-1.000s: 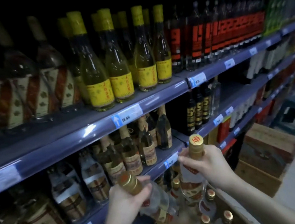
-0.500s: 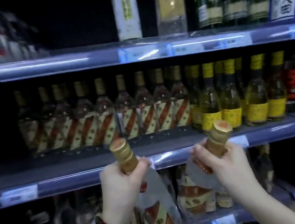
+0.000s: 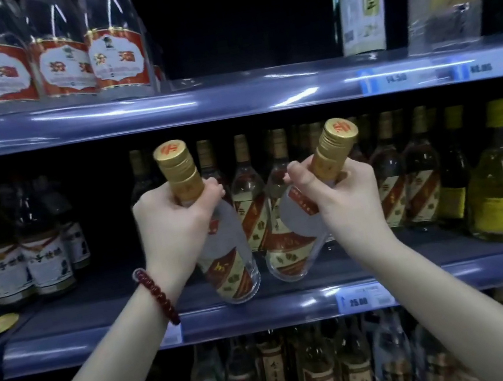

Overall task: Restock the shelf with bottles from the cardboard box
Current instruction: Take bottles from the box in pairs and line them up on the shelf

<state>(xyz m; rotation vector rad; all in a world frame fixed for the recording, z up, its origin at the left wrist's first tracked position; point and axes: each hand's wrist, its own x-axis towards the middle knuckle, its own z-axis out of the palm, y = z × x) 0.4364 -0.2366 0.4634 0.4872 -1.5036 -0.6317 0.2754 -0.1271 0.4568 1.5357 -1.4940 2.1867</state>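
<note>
My left hand grips the neck of a clear bottle with a gold cap and a red-and-cream diagonal label. My right hand grips the neck of a matching bottle. Both bottles tilt inward at the base and hang just above the front of the middle shelf. Behind them stands a row of the same bottles. The cardboard box is out of view.
To the left on the middle shelf stand dark bottles with white labels, with a dark gap of bare shelf beside them. Yellow-labelled bottles stand at the right. The upper shelf and a lower row of bottles frame the space.
The view has swung up from the box to the middle shelf. Both hands have raised their bottles and carried them forward to the shelf's front edge.
</note>
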